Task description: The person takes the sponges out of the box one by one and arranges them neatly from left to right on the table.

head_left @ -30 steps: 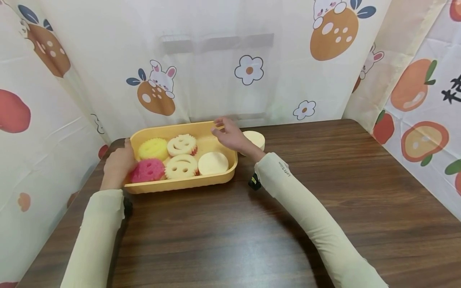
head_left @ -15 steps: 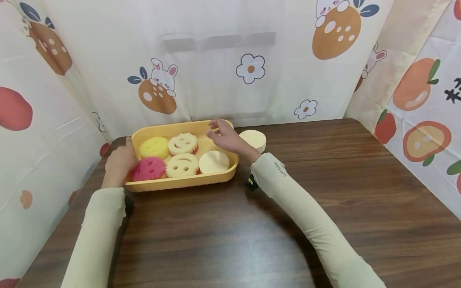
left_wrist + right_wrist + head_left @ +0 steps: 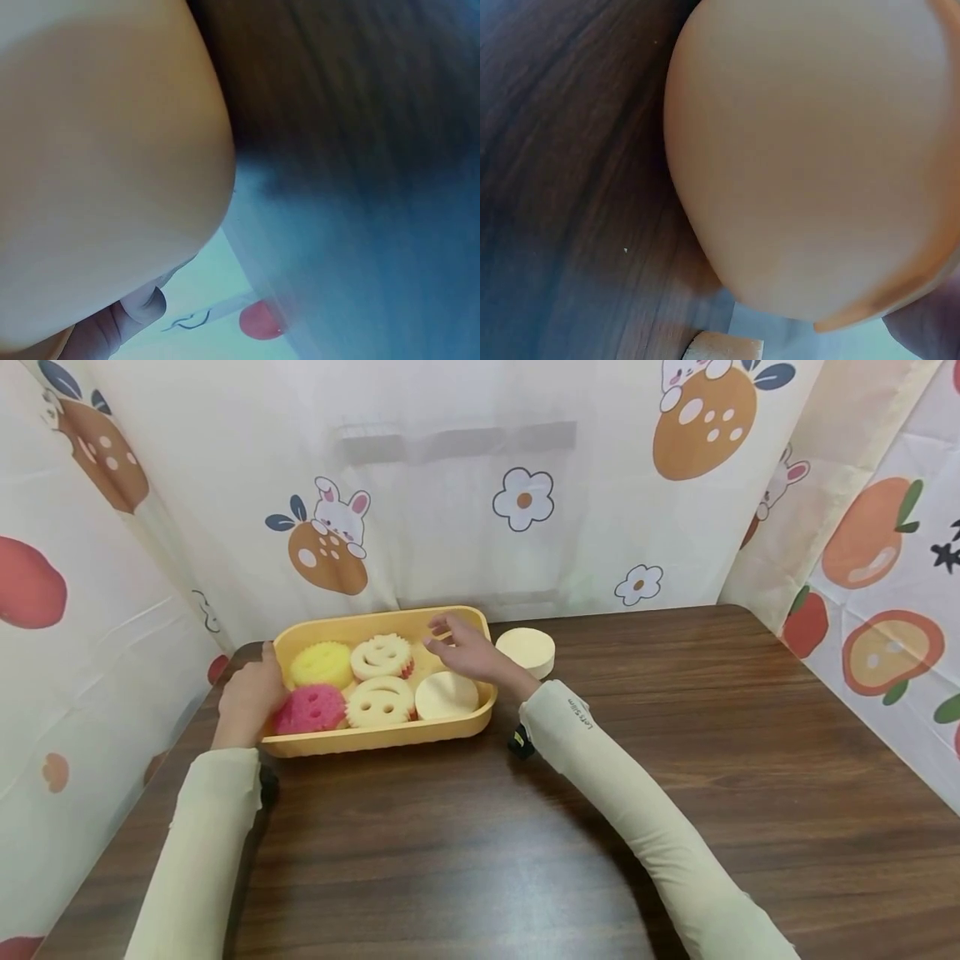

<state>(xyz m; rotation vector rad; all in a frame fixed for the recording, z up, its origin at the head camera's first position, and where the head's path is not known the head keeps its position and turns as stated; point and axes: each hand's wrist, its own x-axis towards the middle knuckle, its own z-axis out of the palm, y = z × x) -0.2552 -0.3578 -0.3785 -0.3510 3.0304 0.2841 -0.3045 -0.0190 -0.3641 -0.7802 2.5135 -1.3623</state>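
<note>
The tray (image 3: pixel 375 742) stood far left on the table (image 3: pixel 420 860), before the curtain (image 3: pixel 442 527). Inside, two rear sponges (image 3: pixel 322 665) lay behind two front sponges (image 3: pixel 311 708), an inner disc (image 3: pixel 446 696) right of the latter. Outer disc (image 3: pixel 527 647) lay right of the tray.

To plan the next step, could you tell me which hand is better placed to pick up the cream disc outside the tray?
Probably the right hand, which looks free, its wrist beside the cream disc; the left hand is at the opposite end of the yellow tray.
</note>
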